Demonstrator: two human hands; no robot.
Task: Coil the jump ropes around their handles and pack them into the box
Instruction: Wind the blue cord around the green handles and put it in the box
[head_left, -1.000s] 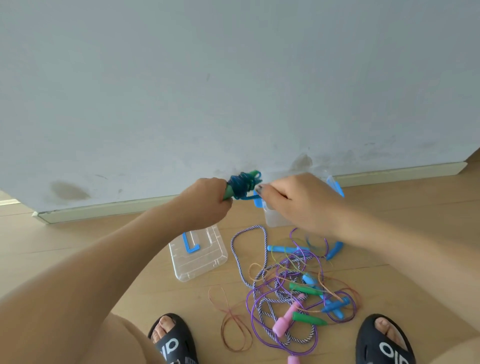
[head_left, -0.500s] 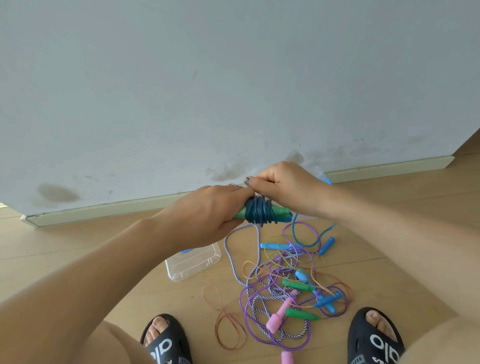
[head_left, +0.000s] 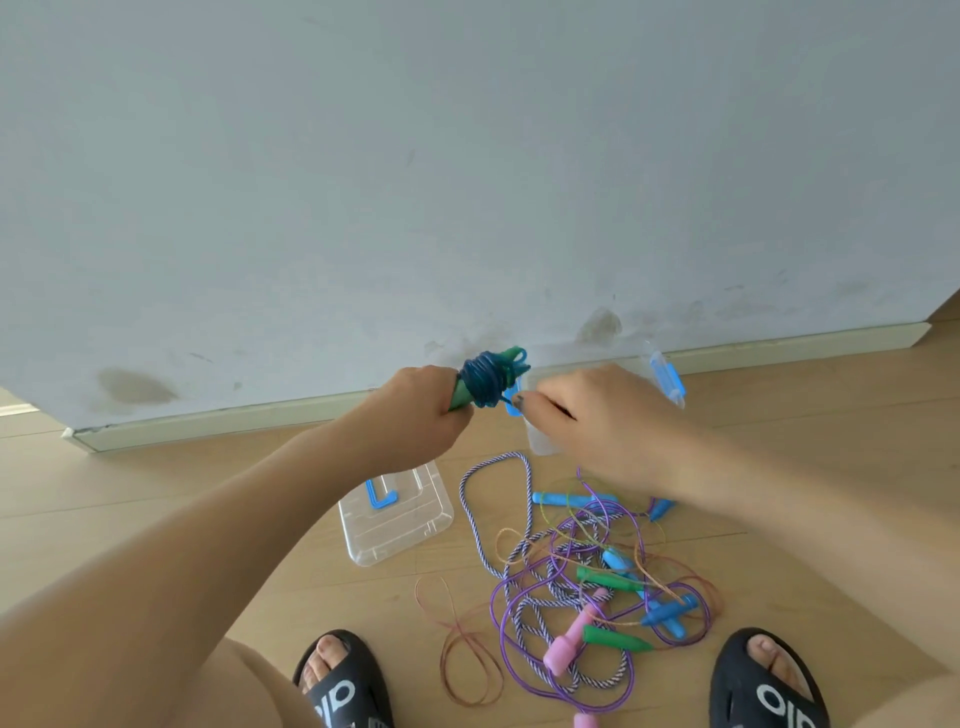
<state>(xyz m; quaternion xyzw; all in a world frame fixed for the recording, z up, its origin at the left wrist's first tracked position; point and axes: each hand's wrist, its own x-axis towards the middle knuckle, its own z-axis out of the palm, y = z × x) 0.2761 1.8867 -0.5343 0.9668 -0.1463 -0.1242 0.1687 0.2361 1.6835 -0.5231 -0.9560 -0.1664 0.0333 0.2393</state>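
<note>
My left hand (head_left: 415, 410) grips the green handles of a jump rope (head_left: 488, 382) with blue cord coiled tightly around them, held up in front of the wall. My right hand (head_left: 592, 415) pinches the loose blue end of that cord just right of the coil. Behind my right hand stands the clear plastic box (head_left: 662, 376) with blue latches, mostly hidden. On the floor below lies a tangled pile of jump ropes (head_left: 587, 587) with purple, striped and orange cords and blue, green and pink handles.
The box's clear lid (head_left: 397, 512) with a blue handle lies on the wooden floor left of the pile. A grey wall with a baseboard (head_left: 218, 423) runs behind. My feet in black sandals (head_left: 343, 686) sit at the bottom edge.
The coiled bundle has tilted up and moved left and higher. My right hand has come off the top of the coil and now pinches the cord's end beside it.
</note>
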